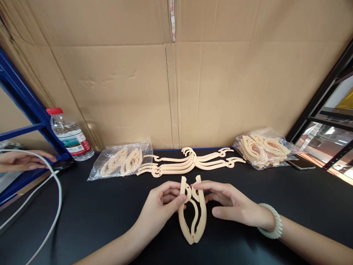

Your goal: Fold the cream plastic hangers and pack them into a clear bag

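A folded beige plastic hanger (203,215) stands over the black table, its two arms meeting at the bottom and its curved hook lying between them. My left hand (165,202) pinches the left arm of the hanger near its upper end, thumb in front. My right hand (234,202) is at the right arm, its index fingertip touching the upper part while the thumb is spread away from it. Behind the hands lies a row of unfolded beige hangers (176,167), nested together with their hooks in the middle.
Clear bags of folded hangers lie at back left (121,162) and back right (261,149). A phone (302,163) is beside the right bag. A red-capped water bottle (72,138), a white cable (59,198) and another person's hand (24,161) are at the left. Cardboard (124,84) stands behind.
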Demonstrator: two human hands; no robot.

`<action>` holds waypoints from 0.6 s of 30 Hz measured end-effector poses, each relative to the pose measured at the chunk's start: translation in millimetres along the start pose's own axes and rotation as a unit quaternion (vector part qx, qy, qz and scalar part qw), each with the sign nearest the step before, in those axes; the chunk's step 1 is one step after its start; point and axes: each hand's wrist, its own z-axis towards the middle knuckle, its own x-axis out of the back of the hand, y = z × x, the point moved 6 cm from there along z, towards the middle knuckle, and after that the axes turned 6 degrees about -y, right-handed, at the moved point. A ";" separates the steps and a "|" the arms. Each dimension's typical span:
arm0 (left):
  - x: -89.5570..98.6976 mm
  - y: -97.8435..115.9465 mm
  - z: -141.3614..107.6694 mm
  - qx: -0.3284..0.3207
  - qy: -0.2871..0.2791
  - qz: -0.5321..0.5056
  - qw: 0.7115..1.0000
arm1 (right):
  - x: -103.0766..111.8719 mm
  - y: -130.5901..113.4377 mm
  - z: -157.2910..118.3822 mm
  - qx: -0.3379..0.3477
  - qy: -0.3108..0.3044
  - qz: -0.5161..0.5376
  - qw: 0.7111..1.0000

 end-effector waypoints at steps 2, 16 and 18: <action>-2.4 -0.8 -1.4 0.009 -0.010 0.009 1.000 | -5.0 -2.4 1.0 0.007 -0.022 -0.007 1.000; -7.7 -1.1 -1.7 0.014 -0.025 0.029 0.999 | -12.7 -5.0 -2.1 -0.002 -0.065 -0.112 0.992; -8.6 1.5 -2.8 0.001 -0.021 0.053 0.998 | -15.1 -8.4 -3.1 -0.008 -0.073 -0.155 0.985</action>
